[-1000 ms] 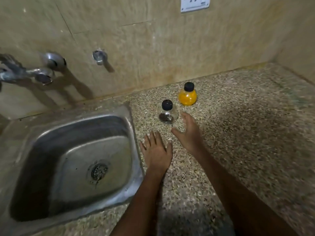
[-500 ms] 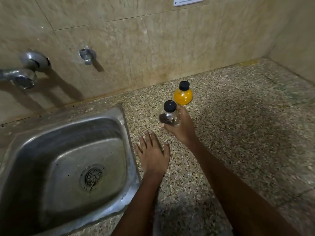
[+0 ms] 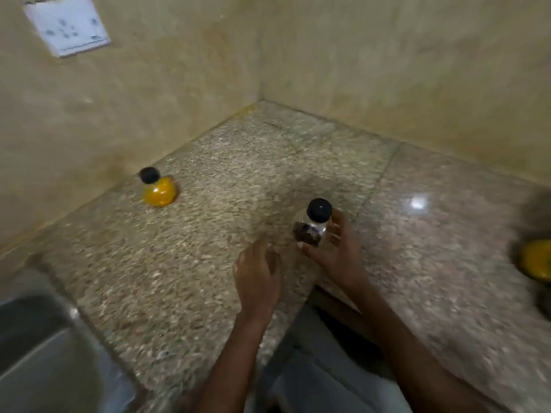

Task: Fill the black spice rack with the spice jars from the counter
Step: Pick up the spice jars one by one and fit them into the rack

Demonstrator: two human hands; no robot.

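Right hand (image 3: 335, 251) grips a clear jar (image 3: 311, 226) with a black cap, dark bits in its lower part, at centre-right of the frame; thumb curled round the near side, fingers round the far side. Jar's long axis is near upright, cap end up and leaning slightly to the upper right; can't tell if its base touches the speckled desk (image 3: 208, 263). Right forearm runs in from the lower right. Left hand (image 3: 258, 277) sits just left of the jar, palm down over the desk, fingers loosely bent and holding nothing, forearm coming up from bottom centre. Second jar, the yellow jar (image 3: 159, 190), stands on the desk at left-centre near the wall, black cap up and tipped toward the upper left in the wide-angle view, well apart from both hands. A blurred yellow thing (image 3: 536, 260) shows at the right edge, too smeared to tell. Sink (image 3: 38, 353) corner at lower left; wall socket (image 3: 67, 25) at upper left.
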